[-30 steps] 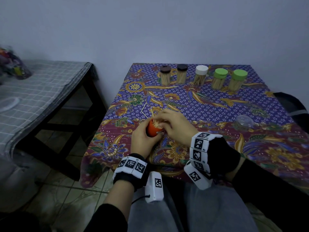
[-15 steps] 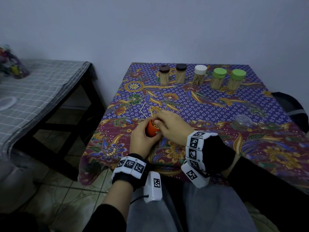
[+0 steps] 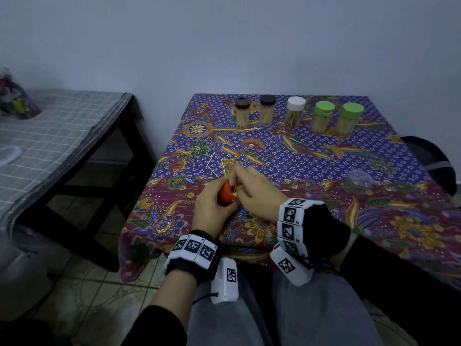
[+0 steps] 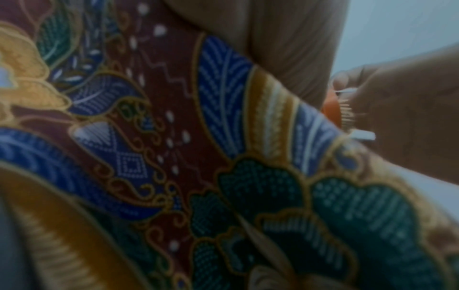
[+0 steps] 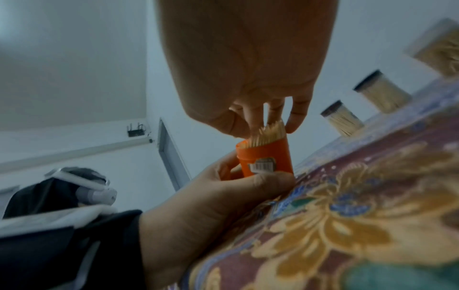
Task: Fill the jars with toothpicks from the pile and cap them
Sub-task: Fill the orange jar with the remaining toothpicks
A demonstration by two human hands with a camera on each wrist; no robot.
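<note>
Left hand (image 3: 210,208) grips the orange jar (image 5: 264,160) low on its body, thumb across the front under the barcode sticker; jar stands upright at the near-left part of the counter (image 3: 311,156), base at the batik cloth. Jar mouth uncapped, toothpicks (image 5: 269,134) standing out above the rim. Right hand (image 3: 257,189) is over the mouth, fingertips (image 5: 294,125) curled down onto the toothpick tips; whether it pinches any cannot be told. A few loose toothpicks (image 3: 214,163) lie on the cloth just beyond the hands. Five filled, capped jars (image 3: 295,113) stand in a row along the far edge. A clear lid-like object (image 3: 358,179) lies on the cloth to the right, well apart from the hands.
</note>
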